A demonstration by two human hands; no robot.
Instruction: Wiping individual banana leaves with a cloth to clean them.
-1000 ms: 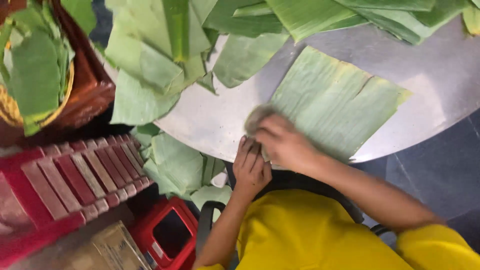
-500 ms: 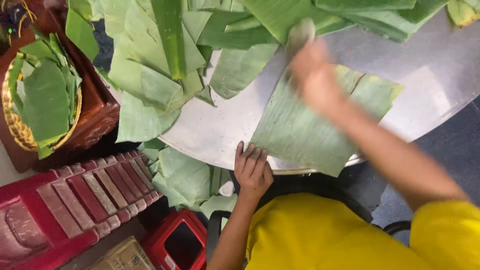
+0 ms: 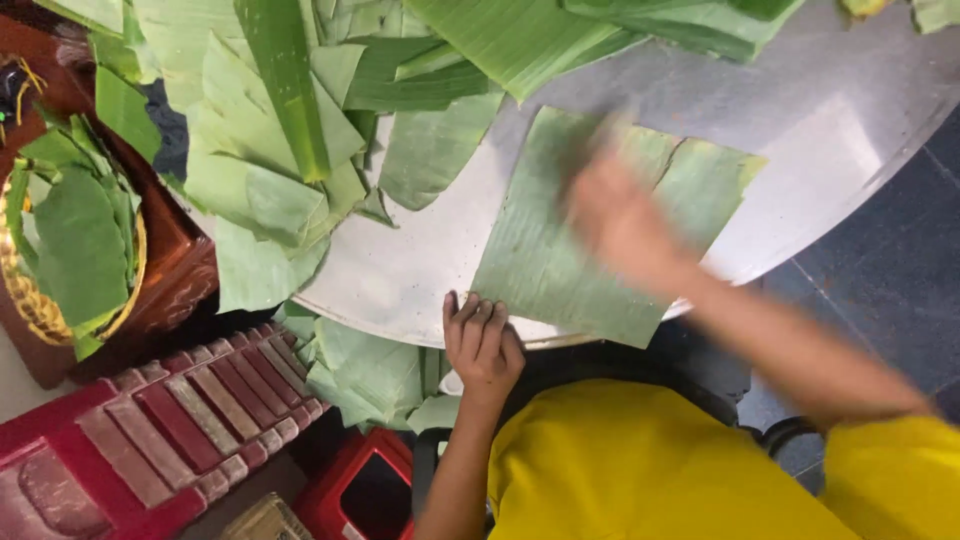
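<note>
1. An informal food-preparation spot, such as a market stall or back kitchen, is being suggested.
2. A round metal table (image 3: 420, 270) is being used as the work surface, and cut banana leaves (image 3: 250, 150) are being piled across it.
3. Trimmed leaf pieces are being kept in a woven basket (image 3: 30, 300) at one side.
4. Red plastic stools (image 3: 150, 440) are being kept beside the table on a dark tiled floor (image 3: 880, 290).
</note>
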